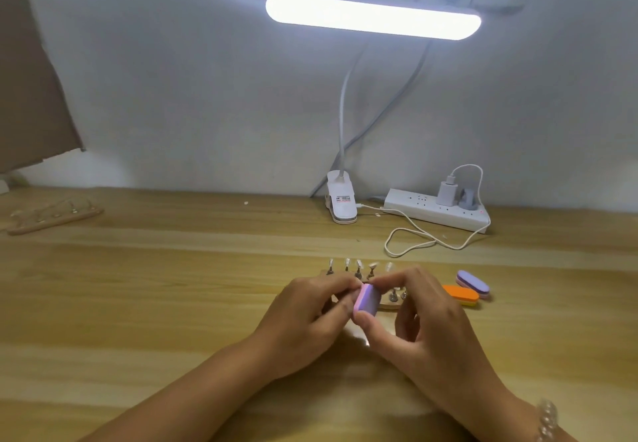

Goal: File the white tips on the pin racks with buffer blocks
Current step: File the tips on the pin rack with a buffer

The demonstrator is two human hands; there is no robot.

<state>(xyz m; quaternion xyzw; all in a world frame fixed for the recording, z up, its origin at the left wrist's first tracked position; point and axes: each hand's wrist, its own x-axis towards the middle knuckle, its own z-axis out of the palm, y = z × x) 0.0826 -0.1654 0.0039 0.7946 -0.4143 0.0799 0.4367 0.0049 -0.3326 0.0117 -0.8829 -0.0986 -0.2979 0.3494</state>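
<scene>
A pink and purple buffer block point(366, 301) is held upright between both hands, just in front of a wooden pin rack point(386, 303). My right hand point(411, 317) pinches the block between thumb below and fingertips on top. My left hand point(310, 310) has its fingers curled against the block's left side; what they pinch is hidden. Several white tips point(359, 264) stand on metal pins along the rack's far row. My hands cover much of the rack.
An orange buffer block point(461, 295) and a purple one point(473, 283) lie right of the rack. Behind stand a clip lamp base point(341, 201), a power strip point(436, 210) with a looping white cable point(414, 238), and a second rack point(51, 215) at far left.
</scene>
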